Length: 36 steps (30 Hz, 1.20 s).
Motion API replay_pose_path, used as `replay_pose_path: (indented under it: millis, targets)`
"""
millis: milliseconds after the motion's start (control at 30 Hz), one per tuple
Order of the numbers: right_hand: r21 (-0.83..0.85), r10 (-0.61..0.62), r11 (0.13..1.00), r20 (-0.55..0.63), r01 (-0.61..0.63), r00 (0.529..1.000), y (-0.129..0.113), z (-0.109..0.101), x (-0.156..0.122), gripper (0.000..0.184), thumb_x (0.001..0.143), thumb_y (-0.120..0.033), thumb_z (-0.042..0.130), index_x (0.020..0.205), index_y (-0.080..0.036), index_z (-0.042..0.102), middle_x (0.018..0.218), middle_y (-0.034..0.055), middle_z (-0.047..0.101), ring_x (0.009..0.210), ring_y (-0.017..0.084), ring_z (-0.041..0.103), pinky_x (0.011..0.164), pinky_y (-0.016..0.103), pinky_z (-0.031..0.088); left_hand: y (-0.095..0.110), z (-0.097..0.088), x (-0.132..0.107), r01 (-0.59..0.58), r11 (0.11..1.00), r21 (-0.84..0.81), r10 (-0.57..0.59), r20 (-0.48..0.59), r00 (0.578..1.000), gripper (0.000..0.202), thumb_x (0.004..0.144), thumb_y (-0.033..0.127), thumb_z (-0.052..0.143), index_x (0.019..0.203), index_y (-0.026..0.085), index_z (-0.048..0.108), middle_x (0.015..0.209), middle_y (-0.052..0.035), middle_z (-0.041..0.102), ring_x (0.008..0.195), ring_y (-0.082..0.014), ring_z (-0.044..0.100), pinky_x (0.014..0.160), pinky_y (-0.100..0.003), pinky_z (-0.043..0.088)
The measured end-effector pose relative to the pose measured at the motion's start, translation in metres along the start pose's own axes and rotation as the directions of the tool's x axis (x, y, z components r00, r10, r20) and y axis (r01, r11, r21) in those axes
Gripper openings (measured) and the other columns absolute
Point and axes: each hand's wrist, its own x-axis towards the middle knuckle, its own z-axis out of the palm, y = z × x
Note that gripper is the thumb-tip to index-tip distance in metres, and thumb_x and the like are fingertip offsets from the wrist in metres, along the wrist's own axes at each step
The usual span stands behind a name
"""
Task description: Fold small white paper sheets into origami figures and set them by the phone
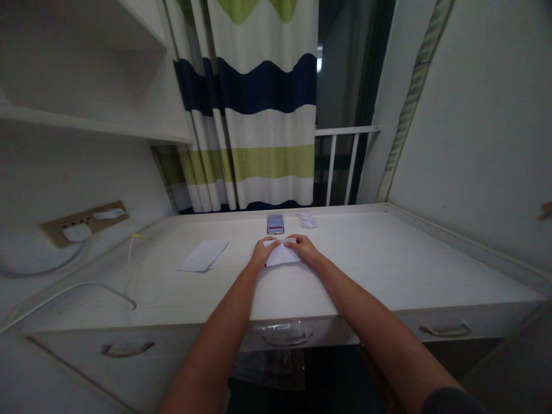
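A small folded white paper [282, 255] lies on the white desk [388, 270] in front of me. My left hand [262, 252] pinches its upper left edge. My right hand [305, 247] grips its upper right corner, fingers closed on the fold. Both hands meet over the paper's top, and both forearms reach in from the bottom of the view.
A phone [275, 223] lies just beyond the paper, with a crumpled white scrap [307, 219] to its right. A stack of flat white sheets [203, 255] sits to the left. Cables [86, 287] and a wall socket [84, 223] are far left. A striped curtain [263, 115] hangs behind.
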Motion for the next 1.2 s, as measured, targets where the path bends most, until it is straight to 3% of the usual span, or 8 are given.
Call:
replay_pose_path:
  millis: [133, 333, 567, 800, 900, 1033, 1200]
  targets:
    - [-0.017, 0.014, 1.000, 0.027, -0.014, 1.000, 0.000, 0.001, -0.001, 0.025, 0.048, -0.028, 0.069, 0.065, -0.013, 0.059, 0.055, -0.0024, 0.057, 0.050, 0.009, 0.048, 0.047, 0.021, 0.034, 0.000, -0.001, 0.002, -0.031, 0.999, 0.032, 0.032, -0.042, 0.999, 0.019, 0.053, 0.030, 0.064, 0.064, 0.014, 0.063, 0.064, -0.0021, 0.061, 0.058, -0.0139, 0.053, 0.056, -0.024, 0.039]
    - [-0.022, 0.012, 1.000, 0.016, -0.012, 1.000, 0.003, 0.002, 0.002, 0.028, 0.048, -0.032, 0.070, 0.067, -0.013, 0.060, 0.055, -0.0019, 0.057, 0.049, 0.009, 0.047, 0.046, 0.020, 0.033, 0.001, -0.002, 0.001, -0.003, 0.997, 0.079, 0.012, -0.116, 0.993, 0.017, 0.053, 0.030, 0.062, 0.059, 0.015, 0.061, 0.054, 0.0004, 0.056, 0.055, -0.0135, 0.051, 0.054, -0.023, 0.038]
    - [-0.067, -0.011, 0.998, -0.005, 0.011, 1.000, 0.003, 0.003, 0.002, 0.031, 0.049, -0.035, 0.069, 0.067, -0.011, 0.061, 0.053, -0.0014, 0.056, 0.046, 0.008, 0.044, 0.044, 0.020, 0.031, 0.000, -0.001, 0.002, -0.038, 0.997, 0.073, 0.048, -0.140, 0.989, 0.014, 0.054, 0.030, 0.062, 0.057, 0.016, 0.060, 0.052, 0.0017, 0.055, 0.056, -0.0132, 0.051, 0.055, -0.023, 0.037]
    - [-0.195, -0.141, 0.972, -0.034, 0.132, 0.989, 0.008, 0.005, 0.007, 0.031, 0.054, -0.038, 0.065, 0.072, -0.012, 0.063, 0.059, 0.0010, 0.060, 0.053, 0.012, 0.050, 0.049, 0.023, 0.037, -0.003, -0.003, 0.005, -0.036, 0.996, 0.079, 0.053, -0.229, 0.972, 0.015, 0.054, 0.031, 0.062, 0.054, 0.016, 0.059, 0.050, 0.0019, 0.054, 0.054, -0.0132, 0.050, 0.054, -0.022, 0.037]
    - [-0.363, -0.269, 0.902, -0.050, 0.233, 0.962, 0.009, 0.006, 0.007, 0.027, 0.062, -0.036, 0.060, 0.077, -0.014, 0.065, 0.067, 0.0024, 0.063, 0.060, 0.015, 0.053, 0.056, 0.026, 0.040, -0.002, -0.003, 0.005, -0.019, 0.999, 0.034, 0.027, -0.242, 0.970, 0.016, 0.054, 0.031, 0.062, 0.054, 0.016, 0.059, 0.049, 0.0021, 0.053, 0.053, -0.0126, 0.050, 0.053, -0.022, 0.037]
    - [-0.588, -0.437, 0.726, 0.006, 0.356, 0.900, 0.001, 0.010, 0.000, 0.021, 0.071, -0.028, 0.052, 0.084, -0.019, 0.066, 0.081, 0.0050, 0.064, 0.070, 0.016, 0.054, 0.061, 0.026, 0.041, -0.002, -0.003, 0.005, -0.013, 0.999, -0.031, 0.006, -0.219, 0.976, 0.019, 0.055, 0.034, 0.061, 0.056, 0.015, 0.059, 0.049, 0.0024, 0.053, 0.050, -0.0114, 0.048, 0.050, -0.022, 0.036]
    - [-0.706, -0.490, 0.561, 0.137, 0.432, 0.861, -0.009, 0.014, -0.009, 0.024, 0.074, -0.019, 0.048, 0.092, -0.021, 0.064, 0.084, 0.0047, 0.061, 0.070, 0.014, 0.052, 0.065, 0.026, 0.041, -0.004, -0.003, 0.006, -0.019, 0.998, -0.067, 0.005, -0.206, 0.979, 0.019, 0.054, 0.034, 0.061, 0.056, 0.015, 0.059, 0.050, 0.0026, 0.052, 0.049, -0.0103, 0.047, 0.050, -0.021, 0.036]
